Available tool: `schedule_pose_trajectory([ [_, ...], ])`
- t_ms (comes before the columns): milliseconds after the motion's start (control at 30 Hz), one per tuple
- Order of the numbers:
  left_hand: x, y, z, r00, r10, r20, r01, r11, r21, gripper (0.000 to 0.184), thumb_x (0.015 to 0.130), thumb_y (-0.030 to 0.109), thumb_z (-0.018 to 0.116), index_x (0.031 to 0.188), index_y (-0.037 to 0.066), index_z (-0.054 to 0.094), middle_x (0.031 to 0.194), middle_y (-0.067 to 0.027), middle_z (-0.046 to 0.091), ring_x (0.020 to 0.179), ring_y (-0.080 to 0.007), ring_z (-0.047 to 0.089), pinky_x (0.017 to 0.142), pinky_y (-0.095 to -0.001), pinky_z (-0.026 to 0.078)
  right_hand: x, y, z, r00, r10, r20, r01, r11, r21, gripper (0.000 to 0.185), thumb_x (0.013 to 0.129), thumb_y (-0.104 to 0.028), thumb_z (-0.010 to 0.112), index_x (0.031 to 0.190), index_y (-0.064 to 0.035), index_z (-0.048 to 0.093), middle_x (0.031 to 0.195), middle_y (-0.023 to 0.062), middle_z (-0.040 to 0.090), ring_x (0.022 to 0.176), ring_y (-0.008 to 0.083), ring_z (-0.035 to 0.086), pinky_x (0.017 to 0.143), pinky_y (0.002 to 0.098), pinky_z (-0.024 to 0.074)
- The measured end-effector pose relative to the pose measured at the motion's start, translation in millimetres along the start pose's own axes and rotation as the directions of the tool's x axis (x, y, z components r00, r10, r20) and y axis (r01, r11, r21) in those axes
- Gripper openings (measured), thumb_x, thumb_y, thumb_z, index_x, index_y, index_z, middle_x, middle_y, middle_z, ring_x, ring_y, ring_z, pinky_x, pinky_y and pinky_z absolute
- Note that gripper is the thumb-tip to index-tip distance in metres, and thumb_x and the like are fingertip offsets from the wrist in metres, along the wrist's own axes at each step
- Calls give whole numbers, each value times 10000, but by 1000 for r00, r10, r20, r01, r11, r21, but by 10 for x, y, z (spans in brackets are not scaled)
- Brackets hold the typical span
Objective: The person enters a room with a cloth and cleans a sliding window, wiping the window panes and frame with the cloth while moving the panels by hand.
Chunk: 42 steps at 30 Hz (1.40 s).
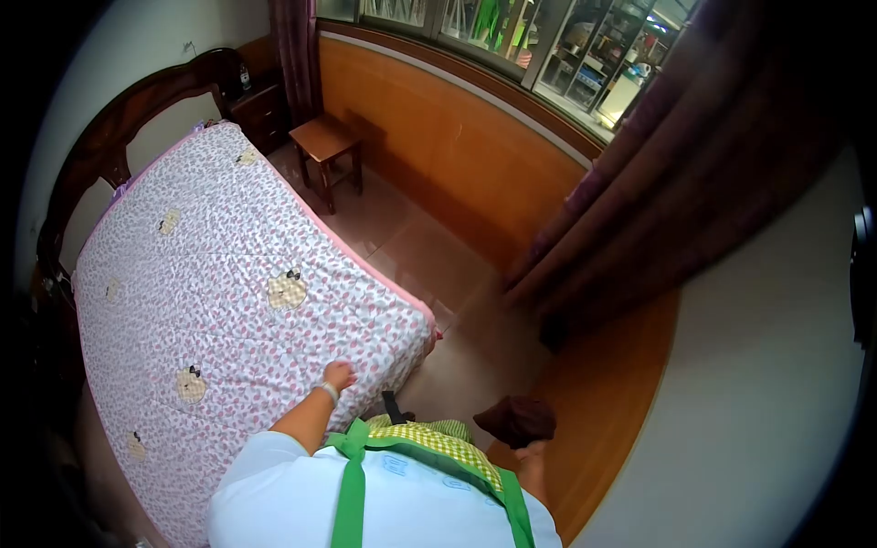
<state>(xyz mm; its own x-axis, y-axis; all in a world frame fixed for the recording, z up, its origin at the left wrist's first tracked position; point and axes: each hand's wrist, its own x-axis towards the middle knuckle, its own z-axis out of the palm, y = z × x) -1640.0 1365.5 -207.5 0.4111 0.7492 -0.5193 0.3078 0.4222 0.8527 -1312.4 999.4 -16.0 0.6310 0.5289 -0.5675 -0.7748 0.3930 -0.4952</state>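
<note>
Left hand: the left hand (340,374) is over the right part of the bed cover (242,265), arm bent forward from a short sleeve, a pale band (327,391) at the wrist; its fingers are curled loosely, and I cannot tell whether they pinch the fabric.
Right hand: the right hand (530,449) is low at the near right, closed around the lower end of a dark cloth (519,420), fingers partly hidden.
Dark cloth: bunched and brownish-maroon, it is held up in front of the wooden wall panel (603,411), right of the bed cover.
Bed cover edges: pink piping runs along the far right side to a rounded corner, where the fabric drops toward the floor (411,242).
Open room: a strip of glossy tiled floor separates the bed from the orange panel (438,137); a square-topped wooden stool (324,139) stands at its far left end, and a heavy dark curtain (621,201) hangs on the right.
Fabrics: the cover is lightly quilted, white with small pink and grey marks and checked appliqué patches; the apron (438,442) is yellow check with green straps.
Headboard: the headboard (169,75) is dark, polished, arched wood at the far left.
</note>
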Motion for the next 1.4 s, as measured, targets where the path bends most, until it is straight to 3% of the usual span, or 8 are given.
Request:
schedule_pose_trajectory([
  [333,1285,1936,1949,994,-50,98,62,990,-127,220,845,77,579,1051,4,602,822,-79,633,621,-153,616,511,-261,504,1742,-1157,1707,939,-33,341,205,852,-481,270,833,-101,607,1060,44,602,1004,131,622,909,246,603,800,320,524],
  [400,1557,1710,1878,988,-148,-49,138,976,-171,211,816,43,605,1023,7,615,766,-78,621,574,-164,598,460,-250,469,2342,-1501,2207,705,59,707,708,-122,-696,250,814,-40,616,1053,33,614,1043,97,601,939,212,582,809,286,511],
  [600,1402,1193,1373,784,-548,-291,339,771,-539,171,866,161,529,1003,92,606,850,-51,622,728,-184,629,561,-318,507,3314,-1672,3480,878,231,418,74,798,-598,91,816,-28,619,906,-27,635,984,47,575,936,150,562,785,255,486],
  [700,1295,1287,1316,677,-682,-277,350,630,-693,156,889,172,482,983,103,586,857,-39,609,762,-185,631,586,-317,511,3936,-1555,3957,401,130,907,915,-99,-390,90,792,-16,633,876,-22,601,955,56,570,873,150,552,756,263,474],
  [1000,2365,1268,610,824,-559,-92,213,456,-864,139,870,140,536,987,74,573,777,-101,585,656,-232,609,500,-325,465,4938,-370,5358,558,310,770,761,180,-624,261,681,-17,742,916,-23,628,1076,58,539,967,221,531,822,315,441],
  [1267,3354,3327,-333,762,-383,-522,-47,771,-635,238,886,107,512,1103,18,552,883,-84,617,706,-163,620,613,-253,498,5504,622,6952,-42,303,952,999,46,29,146,676,-77,658,807,-76,593,872,140,569,815,329,565,673,395,476],
  [1333,3624,3886,-615,775,-310,-550,-104,796,-596,234,888,117,520,1100,22,554,895,-74,620,714,-154,621,626,-245,496,5535,827,7521,-45,317,947,998,46,32,89,702,-42,625,785,-66,604,834,108,585,761,278,586,633,350,482],
  [1400,3836,3998,-691,801,-312,-511,-43,822,-568,215,894,119,524,1087,31,560,892,-62,622,724,-143,620,640,-238,492,5627,1024,7568,624,578,525,219,516,-828,98,727,-11,592,814,-49,618,798,60,591,719,179,583,596,269,471],
])
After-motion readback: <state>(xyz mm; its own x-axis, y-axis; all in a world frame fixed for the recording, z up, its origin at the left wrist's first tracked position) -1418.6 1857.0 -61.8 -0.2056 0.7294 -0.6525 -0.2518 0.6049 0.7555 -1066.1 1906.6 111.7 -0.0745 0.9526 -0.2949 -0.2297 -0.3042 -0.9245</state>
